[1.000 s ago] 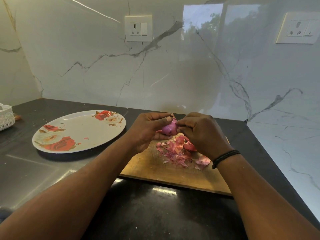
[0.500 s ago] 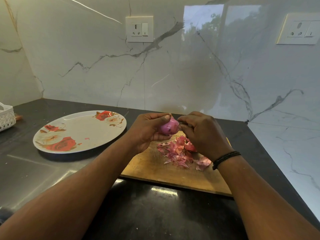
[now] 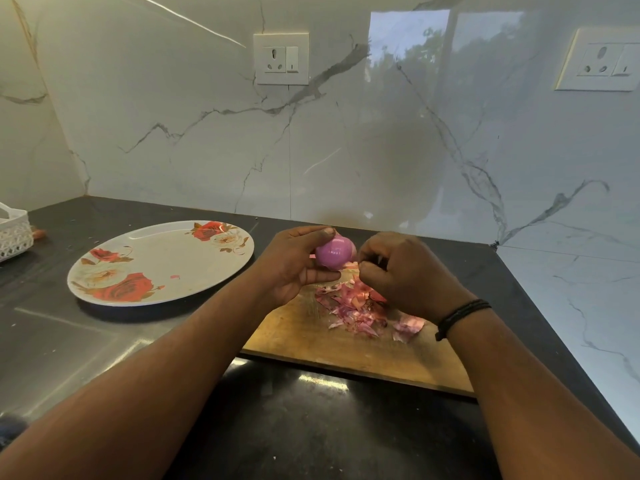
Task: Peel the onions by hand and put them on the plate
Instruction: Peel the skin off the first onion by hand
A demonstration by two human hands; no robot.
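L hand grips onion over board; R hand curled beside it, grip unclear. Plate holds one peel scrap; peels on board.

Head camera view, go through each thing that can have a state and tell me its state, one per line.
onion: mostly peeled, smooth and shiny, held above the board
left hand: grips the onion
right hand: fingers curled beside the onion; any pinched skin too small to tell
plate: holds no onions, one small skin scrap
cutting board: lies flat, bears a pile of peels
peels: loose, heaped on the board
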